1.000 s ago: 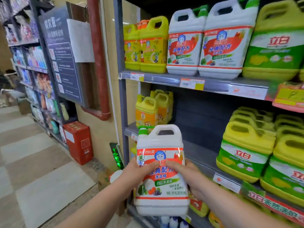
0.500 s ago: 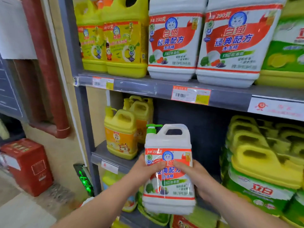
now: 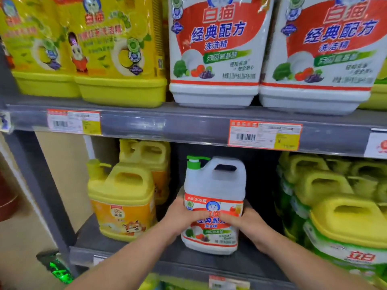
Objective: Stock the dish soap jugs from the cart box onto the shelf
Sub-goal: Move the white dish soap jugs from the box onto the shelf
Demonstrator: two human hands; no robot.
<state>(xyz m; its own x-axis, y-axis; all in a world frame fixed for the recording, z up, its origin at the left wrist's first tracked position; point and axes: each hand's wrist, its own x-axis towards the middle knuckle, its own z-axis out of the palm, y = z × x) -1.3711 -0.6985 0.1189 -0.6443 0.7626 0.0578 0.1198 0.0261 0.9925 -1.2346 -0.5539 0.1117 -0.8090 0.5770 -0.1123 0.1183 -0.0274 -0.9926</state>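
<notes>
**A:** Head view first. Where is the white jug [image 3: 213, 185] sitting?

**B:** It is standing upright in the gap on the middle shelf [image 3: 146, 237], between the orange-labelled jug [image 3: 123, 197] on its left and the green-labelled jugs [image 3: 335, 216] on its right. I cannot tell whether its base is touching the deck or hanging just above it.

**A:** And how are the hands holding it?

**B:** The left hand [image 3: 180, 214] is wrapping the jug's left side and the right hand [image 3: 249, 222] its right side. The thumbs are lying across the front label and the fingers are curling round behind, so both hands are gripping it.

**A:** What is going to make this placement go well?

**B:** By my judgement, it is a matter of keeping the jug level, setting the base down flat, then sliding it straight back into the dark gap. The green pump [image 3: 195, 162] is sitting close under the upper shelf edge [image 3: 167, 124], so lifting is risking a knock — staying low is looking safer. The label is facing outward, matching the big white jugs [image 3: 215, 59] above, and that is worth keeping. I am also advising against releasing until the jug is standing on its own — it is looking full and heavy.
</notes>
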